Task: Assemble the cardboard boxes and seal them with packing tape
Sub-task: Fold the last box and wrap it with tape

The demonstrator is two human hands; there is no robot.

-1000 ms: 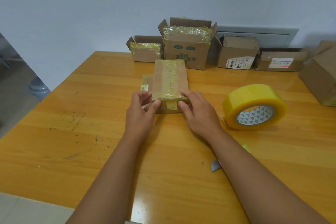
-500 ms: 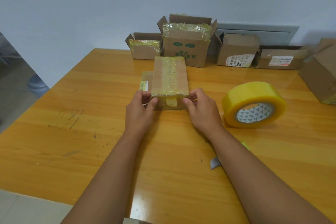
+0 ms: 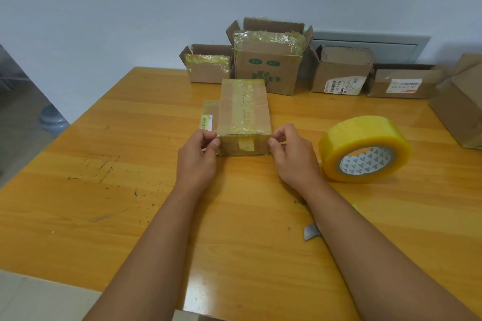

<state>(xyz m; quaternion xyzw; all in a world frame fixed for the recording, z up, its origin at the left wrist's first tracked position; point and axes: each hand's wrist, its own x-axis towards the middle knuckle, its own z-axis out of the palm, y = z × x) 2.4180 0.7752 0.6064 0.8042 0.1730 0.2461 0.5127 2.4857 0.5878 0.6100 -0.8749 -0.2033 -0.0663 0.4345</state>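
Note:
A small cardboard box [image 3: 243,112], wrapped in yellowish tape, lies lengthwise in the middle of the wooden table [image 3: 104,216]. My left hand [image 3: 197,159] grips its near left corner, thumb on the front face. At the near right corner, my right hand [image 3: 294,159] pinches the edge with thumb and curled fingers. A large roll of yellow packing tape [image 3: 365,148] lies on its side just right of my right hand, untouched.
A flat taped cardboard flap with a barcode label [image 3: 209,117] sticks out left of the box. Several open boxes [image 3: 268,65] line the wall at the back, another box [image 3: 461,107] at far right. A small grey blade [image 3: 311,232] lies beside my right forearm.
My right hand slid off the box's top near edge to its near right corner. My left hand stayed at the left corner, shifting only slightly.

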